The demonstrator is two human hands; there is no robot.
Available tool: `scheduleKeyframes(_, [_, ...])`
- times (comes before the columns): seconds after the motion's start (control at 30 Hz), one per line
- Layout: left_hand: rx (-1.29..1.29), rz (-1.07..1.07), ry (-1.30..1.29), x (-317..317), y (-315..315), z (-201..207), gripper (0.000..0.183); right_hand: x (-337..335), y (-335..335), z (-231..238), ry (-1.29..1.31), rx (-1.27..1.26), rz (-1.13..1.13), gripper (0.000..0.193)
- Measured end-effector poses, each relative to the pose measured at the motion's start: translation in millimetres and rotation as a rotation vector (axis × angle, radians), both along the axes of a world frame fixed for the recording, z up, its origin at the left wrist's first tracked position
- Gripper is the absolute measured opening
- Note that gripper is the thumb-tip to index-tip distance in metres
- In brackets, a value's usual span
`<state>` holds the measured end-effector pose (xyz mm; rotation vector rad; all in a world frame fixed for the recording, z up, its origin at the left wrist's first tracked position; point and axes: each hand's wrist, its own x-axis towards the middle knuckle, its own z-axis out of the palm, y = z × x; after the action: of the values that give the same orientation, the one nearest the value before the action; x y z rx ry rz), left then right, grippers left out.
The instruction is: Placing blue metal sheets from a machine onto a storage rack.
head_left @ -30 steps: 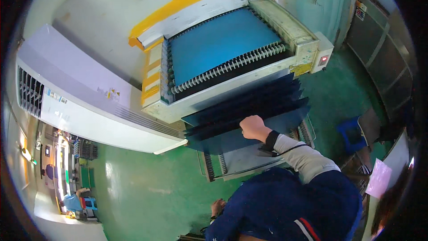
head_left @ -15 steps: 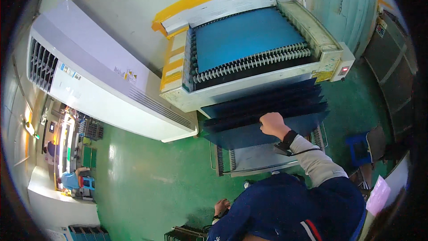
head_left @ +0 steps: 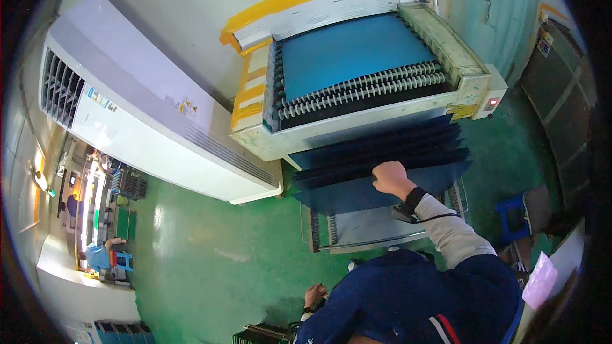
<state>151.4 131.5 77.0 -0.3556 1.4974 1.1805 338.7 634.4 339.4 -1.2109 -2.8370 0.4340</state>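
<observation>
My right hand [head_left: 393, 178] is closed at the top edge of the front dark blue sheet [head_left: 341, 199]. Several such sheets lean in a row in a low metal rack [head_left: 363, 240] on the floor. Whether the fingers pinch that edge alone is partly hidden by the hand itself. Down beside my body, at the lower middle, my left hand [head_left: 315, 295] has its fingers curled in. What it holds, if anything, does not show. A dark slotted rack [head_left: 262, 334] is close below it.
Behind the rack stands a roller conveyor [head_left: 366, 92] with a bright blue sheet [head_left: 357, 51] on it. A tall white air conditioner [head_left: 159, 127] is at left, a blue stool [head_left: 512, 218] at right. Another person [head_left: 97, 257] sits at a lit bench at far left.
Both hands stay almost where they were, and the sheets in the rack have hardly moved. The blue sheet on the conveyor has crept slightly toward the far side.
</observation>
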Motion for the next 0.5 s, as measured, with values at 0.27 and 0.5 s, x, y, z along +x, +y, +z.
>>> scheduleKeyframes(0.27, [0.057, -0.936, 0.953, -1.2, 0.1, 25.6, 0.040, 14.5, -2.0, -6.7, 0.104, 0.076, -0.003, 0.015])
scheduleKeyframes(0.5, [-0.070, -1.363, 1.298, -11.9, -6.8, -18.6, 0.037, 9.7, -6.7, -4.6, 0.072, 0.035, 0.015, 0.013])
